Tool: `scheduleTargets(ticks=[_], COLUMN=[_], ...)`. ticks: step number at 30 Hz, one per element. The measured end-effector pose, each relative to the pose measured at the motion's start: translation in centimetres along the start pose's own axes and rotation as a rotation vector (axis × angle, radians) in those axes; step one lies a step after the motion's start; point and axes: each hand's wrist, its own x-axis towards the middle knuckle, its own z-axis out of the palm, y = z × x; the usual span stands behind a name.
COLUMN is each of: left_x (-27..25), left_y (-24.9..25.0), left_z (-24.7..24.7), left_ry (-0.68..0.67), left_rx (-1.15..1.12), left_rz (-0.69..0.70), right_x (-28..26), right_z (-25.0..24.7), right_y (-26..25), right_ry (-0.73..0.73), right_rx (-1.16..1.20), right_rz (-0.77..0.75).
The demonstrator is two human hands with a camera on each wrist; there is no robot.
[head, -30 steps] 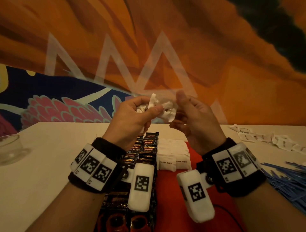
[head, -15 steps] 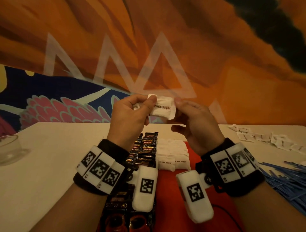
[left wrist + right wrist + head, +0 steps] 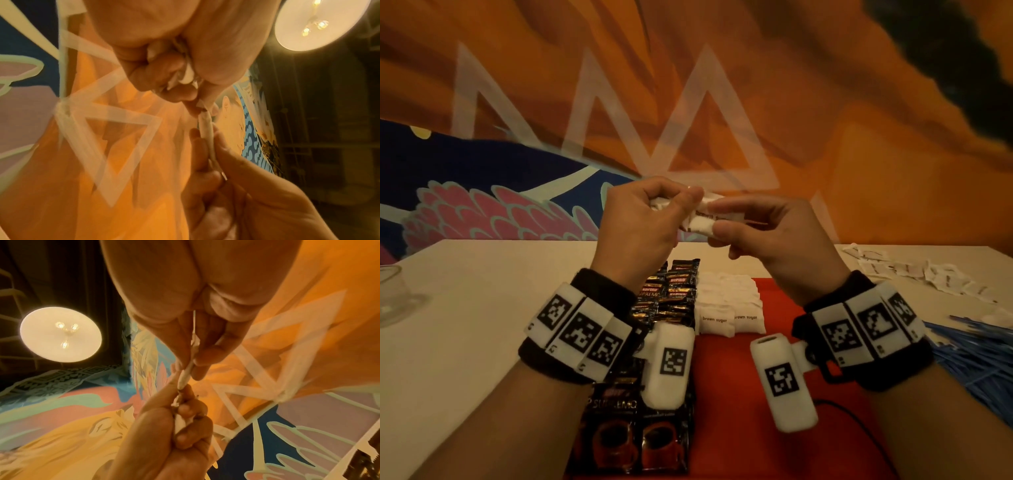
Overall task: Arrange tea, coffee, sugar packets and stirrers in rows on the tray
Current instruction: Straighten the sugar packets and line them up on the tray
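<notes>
A white sugar packet (image 3: 710,219) is held up in the air above the far end of the red tray (image 3: 767,370), between both hands and in front of the painted wall (image 3: 825,102). The right hand (image 3: 774,246) pinches the packet's right part between thumb and fingers; the wrist views show it edge-on in that pinch. The left hand (image 3: 640,226) pinches its left end with thumb and forefinger, and its other fingers are curled round a crumpled wad of more white packets (image 3: 185,71). On the tray below, a row of dark coffee sachets (image 3: 671,301) runs along the left, with a row of white sugar packets (image 3: 726,308) just beside it on the right. On the table (image 3: 465,308) to the right lie loose white packets (image 3: 914,274) and a heap of blue stirrers (image 3: 976,356); a glass bowl (image 3: 397,294) stands at the far left.
</notes>
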Motion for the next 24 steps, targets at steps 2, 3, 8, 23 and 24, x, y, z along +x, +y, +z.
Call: scheduleTargets(ticks=[2, 3, 8, 23, 24], left_x=[0.1, 0.2, 0.8, 0.8, 0.8], left_y=[0.0, 0.0, 0.4, 1.3, 1.3], left_z=[-0.1, -0.2, -1.3, -2.3, -2.3], left_ry=[0.003, 0.013, 0.066, 0.033, 0.029], left_rx=[0.04, 0.046, -0.017, -0.02, -0.015], left_rz=[0.015, 0.016, -0.027, -0.057, -0.058], right_x=[-0.4, -0.5, -0.3, -0.5, -0.5], right_z=[-0.6, -0.9, -2.7, -3.2, -3.1], right_y=[-0.2, -0.2, 2.8, 8.0, 8.2], right_ry=[-0.015, -0.025, -0.176, -0.429, -0.444], right_rx=[0.014, 0.005, -0.475, -1.034, -1.086], right_rz=[0.059, 0.09, 0.25, 0.491, 0.488])
